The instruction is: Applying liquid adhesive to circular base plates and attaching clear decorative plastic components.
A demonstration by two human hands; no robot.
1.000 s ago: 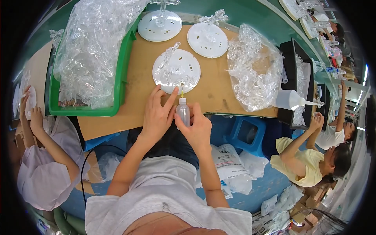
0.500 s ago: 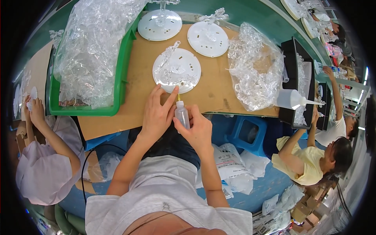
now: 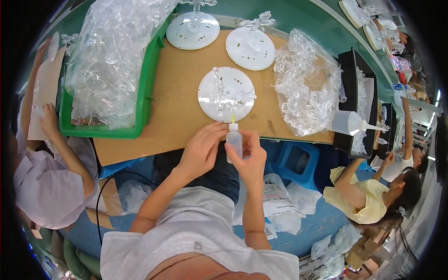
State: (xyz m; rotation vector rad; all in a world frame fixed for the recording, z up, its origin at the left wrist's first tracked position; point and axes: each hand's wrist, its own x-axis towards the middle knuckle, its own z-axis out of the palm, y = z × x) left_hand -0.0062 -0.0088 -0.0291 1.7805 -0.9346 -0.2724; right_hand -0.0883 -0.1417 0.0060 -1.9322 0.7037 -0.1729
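My right hand (image 3: 251,156) grips a small translucent squeeze bottle (image 3: 234,144) with a white cap, held upright in the picture. Its thin yellow needle tip (image 3: 233,119) reaches the near edge of a white round disc (image 3: 242,86). Along the disc lies a clear plastic piece (image 3: 218,88), with more clear bits near the disc's middle. Bent slightly and lying together, the fingers of my left hand (image 3: 201,148) are beside the bottle's neck, close to the disc's near rim. Nothing shows in that hand; whether its fingertips touch the bottle is hard to see.
Two more white discs (image 3: 192,32) bearing clear parts stand farther back on the cardboard (image 3: 177,93). At left is a green crate (image 3: 144,88) of bagged clear parts; at right, a clear bag (image 3: 305,84), a black bin (image 3: 347,65) and a larger white bottle (image 3: 346,122). Co-workers sit on both sides.
The near disc has shifted right and turned slightly. My left fingers have come off its surface and drawn together. My right hand and the bottle have moved a little right.
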